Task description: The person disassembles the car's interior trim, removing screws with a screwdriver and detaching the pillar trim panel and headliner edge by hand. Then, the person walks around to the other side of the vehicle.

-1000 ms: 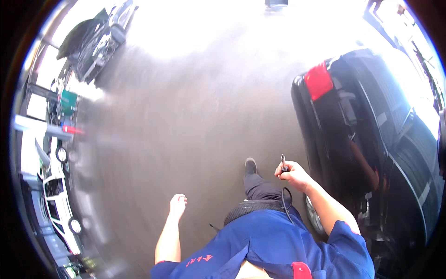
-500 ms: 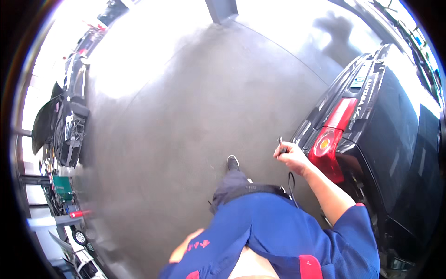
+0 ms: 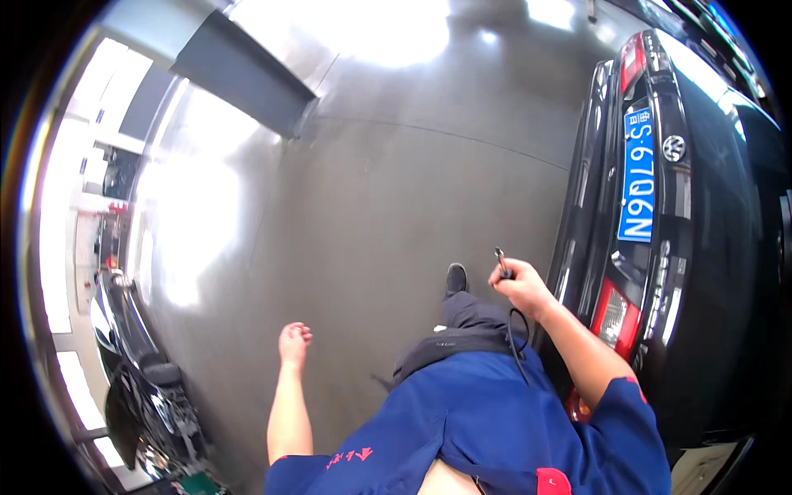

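My right hand (image 3: 520, 289) is closed around a small dark object with a shiny metal tip (image 3: 500, 254), too small to name for sure. That hand is beside the rear of a black car (image 3: 709, 272), apart from its bumper (image 3: 580, 210). Close below my right wrist, a black cord (image 3: 518, 351) loops at my waist. To my left, my left hand (image 3: 294, 334) hangs over the grey floor with its fingers curled in. Nothing shows in it.
A dark grey pillar (image 3: 247, 78) stands ahead on the left. At the lower left is a dark vehicle (image 3: 153, 371) with exposed parts. The black car runs along my right side, with its blue plate (image 3: 637, 177) and red tail light (image 3: 615, 318) facing the walkway.
The view has shifted along the car's rear, bringing the plate and pillar closer. My left arm has swung forward into fuller view. My right hand still holds the small object.
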`<state>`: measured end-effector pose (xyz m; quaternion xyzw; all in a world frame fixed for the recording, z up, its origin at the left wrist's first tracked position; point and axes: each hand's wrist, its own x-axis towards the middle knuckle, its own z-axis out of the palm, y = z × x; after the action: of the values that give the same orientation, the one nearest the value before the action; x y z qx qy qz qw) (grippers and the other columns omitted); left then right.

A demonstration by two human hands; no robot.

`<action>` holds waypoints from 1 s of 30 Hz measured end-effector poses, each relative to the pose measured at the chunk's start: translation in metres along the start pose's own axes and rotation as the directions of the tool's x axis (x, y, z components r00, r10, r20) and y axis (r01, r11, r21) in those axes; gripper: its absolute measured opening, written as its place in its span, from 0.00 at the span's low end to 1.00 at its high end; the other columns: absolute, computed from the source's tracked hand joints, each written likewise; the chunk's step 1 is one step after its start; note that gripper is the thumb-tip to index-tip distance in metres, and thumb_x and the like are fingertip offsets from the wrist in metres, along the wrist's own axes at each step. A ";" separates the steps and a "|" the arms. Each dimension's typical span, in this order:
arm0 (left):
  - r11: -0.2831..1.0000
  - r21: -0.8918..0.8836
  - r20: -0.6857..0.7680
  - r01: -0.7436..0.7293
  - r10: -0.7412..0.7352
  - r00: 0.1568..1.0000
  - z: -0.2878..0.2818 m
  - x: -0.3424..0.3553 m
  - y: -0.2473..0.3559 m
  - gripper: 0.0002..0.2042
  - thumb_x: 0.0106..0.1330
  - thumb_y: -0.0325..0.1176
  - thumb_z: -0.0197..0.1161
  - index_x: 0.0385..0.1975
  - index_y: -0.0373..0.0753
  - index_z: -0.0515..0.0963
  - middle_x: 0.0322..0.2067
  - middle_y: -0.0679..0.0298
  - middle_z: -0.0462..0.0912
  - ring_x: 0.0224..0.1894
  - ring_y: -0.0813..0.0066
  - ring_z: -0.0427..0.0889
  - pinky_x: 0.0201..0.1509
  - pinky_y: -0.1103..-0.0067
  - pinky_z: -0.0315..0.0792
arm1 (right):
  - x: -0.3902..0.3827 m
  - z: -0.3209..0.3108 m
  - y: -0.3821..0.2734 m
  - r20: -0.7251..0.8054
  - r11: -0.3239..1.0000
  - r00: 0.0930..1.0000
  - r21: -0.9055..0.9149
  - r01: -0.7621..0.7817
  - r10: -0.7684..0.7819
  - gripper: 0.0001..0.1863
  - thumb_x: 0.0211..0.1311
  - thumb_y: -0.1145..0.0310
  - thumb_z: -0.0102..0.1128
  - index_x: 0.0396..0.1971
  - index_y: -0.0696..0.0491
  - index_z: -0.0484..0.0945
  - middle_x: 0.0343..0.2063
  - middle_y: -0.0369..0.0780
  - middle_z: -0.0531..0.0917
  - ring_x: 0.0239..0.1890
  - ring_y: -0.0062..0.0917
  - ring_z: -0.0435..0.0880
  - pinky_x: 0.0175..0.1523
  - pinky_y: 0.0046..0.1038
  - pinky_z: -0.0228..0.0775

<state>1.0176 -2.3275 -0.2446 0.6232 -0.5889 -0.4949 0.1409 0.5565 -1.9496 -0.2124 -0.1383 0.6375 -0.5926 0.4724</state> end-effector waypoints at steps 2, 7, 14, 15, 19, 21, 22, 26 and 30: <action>0.935 0.311 0.315 -0.172 0.069 0.947 0.040 0.029 0.033 0.16 0.75 0.32 0.43 0.31 0.36 0.79 0.23 0.64 0.80 0.25 0.76 0.78 0.29 0.76 0.75 | 0.056 -0.010 -0.055 -0.012 1.000 1.000 0.026 0.005 -0.004 0.07 0.56 0.82 0.57 0.29 0.55 0.81 0.23 0.27 0.74 0.26 0.11 0.69 0.32 0.20 0.60; 0.745 0.587 0.693 -0.315 -0.261 0.672 0.123 0.092 0.030 0.12 0.62 0.32 0.52 0.26 0.38 0.85 0.26 0.58 0.87 0.35 0.67 0.85 0.44 0.69 0.78 | 0.193 -0.076 -0.180 -0.004 0.994 1.000 0.108 0.028 -0.028 0.06 0.59 0.82 0.57 0.31 0.55 0.81 0.28 0.29 0.77 0.31 0.11 0.72 0.37 0.20 0.64; 0.362 0.719 0.695 -0.594 -0.346 0.630 0.318 0.377 0.270 0.14 0.64 0.36 0.56 0.37 0.37 0.87 0.35 0.55 0.90 0.33 0.62 0.87 0.44 0.65 0.80 | 0.382 -0.232 -0.285 -0.394 0.983 0.916 0.124 0.135 -0.076 0.06 0.60 0.82 0.57 0.30 0.54 0.81 0.26 0.28 0.76 0.29 0.11 0.70 0.35 0.19 0.63; 0.268 0.701 0.711 -0.661 -0.337 0.617 0.367 0.395 0.320 0.14 0.65 0.36 0.57 0.39 0.37 0.87 0.35 0.55 0.91 0.32 0.62 0.87 0.43 0.64 0.81 | 0.392 -0.254 -0.294 -0.465 0.985 0.885 0.134 0.106 -0.032 0.06 0.60 0.82 0.57 0.30 0.54 0.81 0.26 0.28 0.76 0.28 0.10 0.70 0.35 0.19 0.63; 0.678 0.685 0.441 -0.266 -0.096 0.892 0.520 0.589 0.575 0.09 0.73 0.34 0.55 0.42 0.36 0.79 0.28 0.62 0.83 0.25 0.71 0.81 0.27 0.73 0.76 | 0.454 -0.338 -0.396 -0.509 0.966 0.858 0.184 0.185 -0.067 0.05 0.61 0.80 0.57 0.29 0.55 0.80 0.24 0.28 0.75 0.28 0.11 0.71 0.34 0.20 0.64; 0.874 0.392 0.518 -0.287 0.048 0.854 0.619 0.637 0.707 0.09 0.74 0.32 0.52 0.43 0.35 0.77 0.28 0.64 0.81 0.24 0.76 0.79 0.24 0.77 0.72 | 0.475 -0.385 -0.432 -0.578 0.956 0.816 0.219 0.195 -0.034 0.05 0.61 0.80 0.57 0.29 0.54 0.80 0.24 0.28 0.75 0.29 0.11 0.71 0.35 0.20 0.64; 0.852 0.371 0.560 -0.369 0.112 0.821 0.668 0.656 0.776 0.09 0.74 0.31 0.50 0.43 0.35 0.76 0.30 0.62 0.82 0.25 0.76 0.80 0.24 0.78 0.72 | 0.490 -0.412 -0.444 -0.610 0.953 0.791 0.211 0.220 -0.048 0.05 0.61 0.81 0.57 0.29 0.54 0.80 0.24 0.28 0.75 0.29 0.12 0.71 0.35 0.20 0.65; 0.702 0.228 0.676 -0.675 0.384 0.629 0.875 0.649 0.986 0.10 0.74 0.31 0.49 0.44 0.34 0.76 0.32 0.61 0.82 0.29 0.75 0.80 0.31 0.79 0.73 | 0.555 -0.529 -0.474 -0.730 0.924 0.681 0.223 0.311 -0.053 0.05 0.60 0.81 0.58 0.29 0.54 0.80 0.24 0.28 0.75 0.28 0.12 0.71 0.35 0.21 0.64; 0.722 0.209 0.805 -0.660 0.256 0.535 1.037 0.625 1.052 0.11 0.72 0.28 0.47 0.43 0.32 0.77 0.31 0.60 0.83 0.29 0.74 0.80 0.32 0.78 0.75 | 0.636 -0.663 -0.540 -0.788 0.898 0.603 0.167 0.408 -0.128 0.05 0.60 0.80 0.57 0.29 0.54 0.80 0.24 0.28 0.74 0.27 0.11 0.70 0.34 0.20 0.63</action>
<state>-0.5339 -2.7316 -0.2163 0.2008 -0.8456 -0.4745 -0.1393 -0.4868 -2.1435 -0.1113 0.1087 0.6383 -0.7577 0.0813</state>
